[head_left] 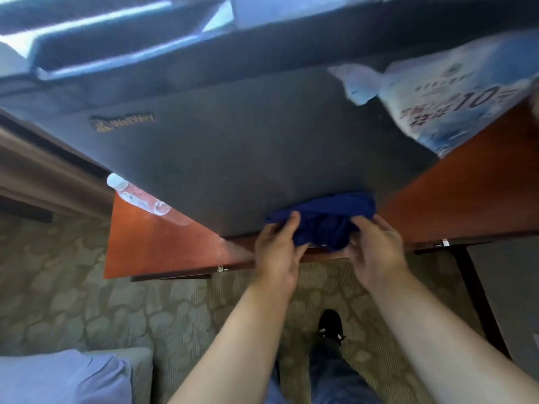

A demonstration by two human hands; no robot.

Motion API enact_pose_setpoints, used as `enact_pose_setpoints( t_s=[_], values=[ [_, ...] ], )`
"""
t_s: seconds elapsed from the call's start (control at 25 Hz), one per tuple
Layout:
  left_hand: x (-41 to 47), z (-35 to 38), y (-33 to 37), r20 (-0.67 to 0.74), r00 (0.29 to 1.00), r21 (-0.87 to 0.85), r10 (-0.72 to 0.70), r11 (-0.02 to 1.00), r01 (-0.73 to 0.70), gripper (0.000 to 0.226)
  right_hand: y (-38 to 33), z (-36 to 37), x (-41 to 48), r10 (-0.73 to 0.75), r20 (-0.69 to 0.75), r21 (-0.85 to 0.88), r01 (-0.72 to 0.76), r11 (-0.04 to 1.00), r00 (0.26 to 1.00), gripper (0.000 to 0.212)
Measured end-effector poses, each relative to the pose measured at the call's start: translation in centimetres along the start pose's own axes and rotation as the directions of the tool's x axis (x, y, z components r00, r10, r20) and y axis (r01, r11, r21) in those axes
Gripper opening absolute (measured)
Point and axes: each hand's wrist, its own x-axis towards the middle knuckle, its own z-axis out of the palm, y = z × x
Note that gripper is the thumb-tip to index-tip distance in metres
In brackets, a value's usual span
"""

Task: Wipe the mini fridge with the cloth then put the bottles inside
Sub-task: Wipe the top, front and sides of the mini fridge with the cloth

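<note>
A: Mini fridge (248, 147) sits on a reddish-brown wooden table (163, 243). Dark grey, flat matte door face, fine grainy texture. The view looks steeply down it, so its top is smeared into blue-white glare.

B: Cloth?

A: Deep blue cloth (323, 220), soft and bunched into folds, pressed against the bottom edge of the fridge door where it meets the table. Left hand (277, 246) pinches its left end, thumb and fingers closed on the fabric. Right hand (376, 249) grips the right end the same way. Both forearms bare.

B: Bottles?

A: One clear plastic bottle (137, 196) with a white cap, lying on its side on the table, touching the fridge's left lower edge. Part of it is hidden behind the fridge. Its label is too blurred to read. On the right, a blue-and-white plastic-wrapped pack (455, 100) leans by the fridge, cut off by the frame edge; whether it holds bottles I cannot tell.

B: Any writing?

A: Gold logo (122, 123) on the door, upper left, reads roughly "WellWay", soft focus. The pack shows a large "10" and smaller characters I cannot make out.

B: Floor?

A: Beige patterned carpet (73, 301), pebble-like motif. A black shoe (331, 323) below the hands. A pale blue cushion (58, 377) at the lower left corner, cropped.
</note>
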Motion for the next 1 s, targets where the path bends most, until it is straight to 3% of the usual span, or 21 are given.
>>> enact_pose_setpoints(
  t_s=[0.2, 0.4, 0.48, 0.56, 0.64, 0.72, 0.8, 0.84, 0.92, 1.0],
  values=[
    [-1.3, 8.2, -4.3, 0.098, 0.995, 0.001, -0.029, 1.0, 0.029, 0.033, -7.0, -4.8, 1.9, -0.146, -0.012, -0.004, 0.146, 0.989, 0.989, 0.05],
    [-1.4, 9.0, -5.0, 0.095, 0.995, -0.041, -0.043, 0.998, 0.047, 0.034, -8.3, -5.7, 1.3, -0.161, 0.102, -0.048, 0.166, 0.985, 0.982, 0.039],
    [-2.9, 7.4, -3.5, 0.044, 0.998, -0.063, 0.037, 0.997, -0.034, 0.024, -7.2, -4.7, -0.1, -0.124, 0.122, -0.007, 0.126, 0.992, 0.985, 0.035],
    [-5.3, 5.1, -0.6, -0.02, 0.976, -0.043, 0.219, 0.975, -0.219, 0.014, -6.0, -2.1, -2.8, -0.135, 0.146, 0.082, 0.124, 0.989, 0.98, 0.029],
    [-8.6, 3.0, 2.9, -0.035, 0.866, 0.065, 0.498, 0.866, -0.495, 0.011, -4.8, 1.3, -6.1, -0.188, 0.213, 0.167, 0.154, 0.974, 0.959, 0.029],
    [-12.0, 1.5, 6.0, 0.053, 0.645, 0.281, 0.762, 0.609, -0.742, 0.02, -3.8, 4.2, -9.3, -0.231, 0.298, 0.191, 0.18, 0.965, 0.926, 0.03],
    [-13.9, 0.5, 7.5, 0.2, 0.435, 0.437, 0.878, 0.318, -0.842, 0.037, -3.1, 6.0, -11.2, -0.276, 0.362, 0.211, 0.21, 0.955, 0.891, 0.027],
    [-13.8, 0.0, 7.6, 0.261, 0.384, 0.481, 0.886, 0.225, -0.847, 0.041, -2.7, 6.4, -11.4, -0.305, 0.366, 0.225, 0.234, 0.946, 0.88, 0.026],
    [-11.9, -1.4, 6.9, 0.316, 0.385, 0.56, 0.867, 0.158, -0.814, 0.04, -1.6, 6.6, -10.6, -0.35, 0.342, 0.242, 0.278, 0.93, 0.872, 0.027],
    [-8.3, -3.0, 5.5, 0.25, 0.489, 0.65, 0.836, 0.229, -0.725, 0.032, 0.4, 6.3, -8.7, -0.311, 0.315, 0.204, 0.256, 0.945, 0.897, 0.028]
  ],
)
